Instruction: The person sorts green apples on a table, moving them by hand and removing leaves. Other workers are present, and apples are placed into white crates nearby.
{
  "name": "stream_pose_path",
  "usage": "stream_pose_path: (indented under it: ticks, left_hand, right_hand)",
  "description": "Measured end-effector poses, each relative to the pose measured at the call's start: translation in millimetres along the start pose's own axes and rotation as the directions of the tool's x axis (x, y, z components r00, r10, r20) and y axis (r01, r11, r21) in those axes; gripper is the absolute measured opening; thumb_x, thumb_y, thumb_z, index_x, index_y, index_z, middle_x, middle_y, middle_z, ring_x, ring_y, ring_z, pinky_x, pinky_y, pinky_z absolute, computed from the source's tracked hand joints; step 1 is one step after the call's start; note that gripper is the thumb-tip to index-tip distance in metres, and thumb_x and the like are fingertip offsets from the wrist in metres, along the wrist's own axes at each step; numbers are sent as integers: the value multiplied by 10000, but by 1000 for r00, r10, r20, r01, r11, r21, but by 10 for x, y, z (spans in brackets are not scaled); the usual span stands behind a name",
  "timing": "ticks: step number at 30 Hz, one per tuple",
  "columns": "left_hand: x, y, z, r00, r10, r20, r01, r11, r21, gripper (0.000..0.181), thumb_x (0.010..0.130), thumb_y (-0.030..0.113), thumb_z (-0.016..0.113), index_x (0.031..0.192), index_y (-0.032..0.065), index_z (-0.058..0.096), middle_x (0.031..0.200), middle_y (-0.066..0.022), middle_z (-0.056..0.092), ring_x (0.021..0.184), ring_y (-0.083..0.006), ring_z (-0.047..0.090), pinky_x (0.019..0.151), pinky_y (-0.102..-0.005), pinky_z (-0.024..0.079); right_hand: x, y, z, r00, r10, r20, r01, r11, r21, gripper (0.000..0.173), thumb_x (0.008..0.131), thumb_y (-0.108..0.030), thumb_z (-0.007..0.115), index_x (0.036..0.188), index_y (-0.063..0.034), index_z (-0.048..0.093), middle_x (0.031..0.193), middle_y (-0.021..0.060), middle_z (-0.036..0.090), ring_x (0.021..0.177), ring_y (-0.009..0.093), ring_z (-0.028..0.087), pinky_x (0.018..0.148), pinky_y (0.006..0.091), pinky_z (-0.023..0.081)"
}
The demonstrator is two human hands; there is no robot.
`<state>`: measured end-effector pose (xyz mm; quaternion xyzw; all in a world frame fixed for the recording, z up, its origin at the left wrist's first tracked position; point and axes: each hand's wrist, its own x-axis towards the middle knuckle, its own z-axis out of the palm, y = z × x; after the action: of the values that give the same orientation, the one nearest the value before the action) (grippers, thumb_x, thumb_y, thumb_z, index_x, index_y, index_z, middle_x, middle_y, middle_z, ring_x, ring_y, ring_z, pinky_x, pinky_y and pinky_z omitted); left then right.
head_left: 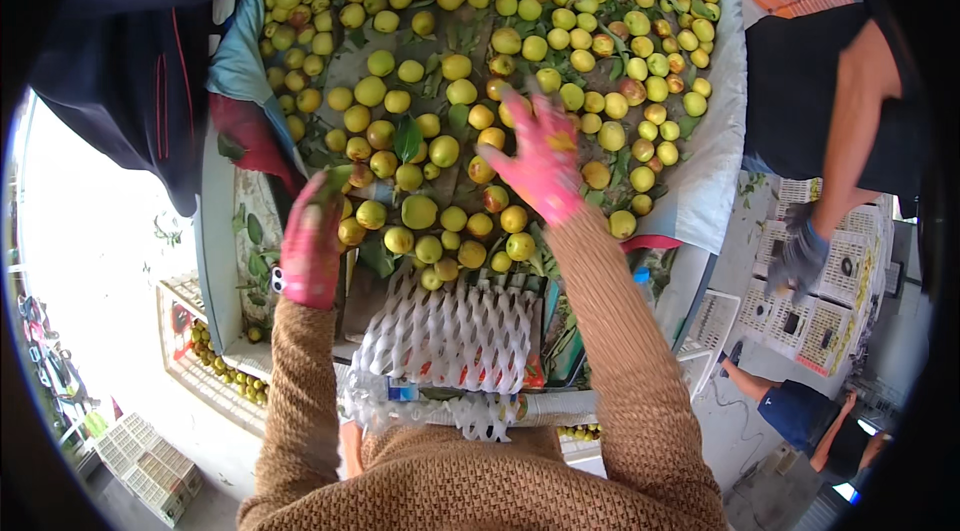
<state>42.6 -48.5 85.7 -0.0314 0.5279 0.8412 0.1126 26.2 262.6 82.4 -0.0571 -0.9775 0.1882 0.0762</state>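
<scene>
Before me spreads a sorting table [450,28] covered with small yellow-green fruits, some blushed reddish brown, which look like jujubes. My right hand [544,156], in a pink glove, reaches over the fruits [506,41] with its fingers spread and nothing visible in its grasp. At the left front edge of the pile is my left hand [311,246], also pink-gloved and blurred. A green leaf [337,177] shows at its fingertips; whether it holds anything is hidden. Between my forearms, white foam netting sleeves [442,336] lie at the near edge of the table.
A cloth [720,156] lines the table's right rim. A person [832,95] stands at right, a grey-gloved hand [799,253] above plastic crates [840,268]. Someone in dark clothing [142,88] is close at left. Stacked crates [146,467] stand on the floor lower left.
</scene>
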Motion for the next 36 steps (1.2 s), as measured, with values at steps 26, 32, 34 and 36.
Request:
stream_pose_path:
  ticks: [26, 32, 34, 36]
  left_hand:
    - [558, -534, 25, 865, 116, 489, -453, -241, 858, 813, 821, 507, 692, 1525, 212, 413, 1615, -134, 306, 1461, -466, 267, 1153, -669, 208]
    - [418, -532, 66, 879, 77, 470, -454, -167, 875, 869, 772, 472, 736, 1526, 186, 412, 1614, -179, 288, 1470, -463, 265, 1159, -670, 188]
    - [459, -527, 7, 874, 102, 476, -454, -182, 872, 892, 770, 512, 732, 1531, 186, 401, 1605, -177, 301, 1458, -466, 280, 1155, -671, 189]
    - [465, -522, -47, 875, 120, 470, -444, -193, 875, 905, 776, 548, 718, 1536, 182, 390, 1603, -179, 301, 1452, -468, 287, 1152, -673, 190]
  right_hand:
    - [-585, 813, -20, 956, 86, -279, -75, 996, 52, 505, 914, -289, 699, 1372, -117, 575, 1375, 260, 511, 1310, 419, 475, 1075, 533, 420]
    - [689, 1576, 158, 912, 171, -374, -265, 939, -218, 777, 925, -626, 553, 1548, -205, 355, 1602, 184, 315, 1451, 503, 261, 1158, 614, 247]
    - [1014, 1329, 246, 954, 153, -259, -215, 950, -228, 792, 930, -671, 495, 1558, -212, 345, 1622, 179, 291, 1468, 490, 248, 1160, 626, 223]
    - [1301, 823, 199, 963, 265, -58, -270, 918, -292, 786, 951, -682, 432, 1577, -222, 320, 1632, 215, 261, 1500, 448, 222, 1164, 629, 205]
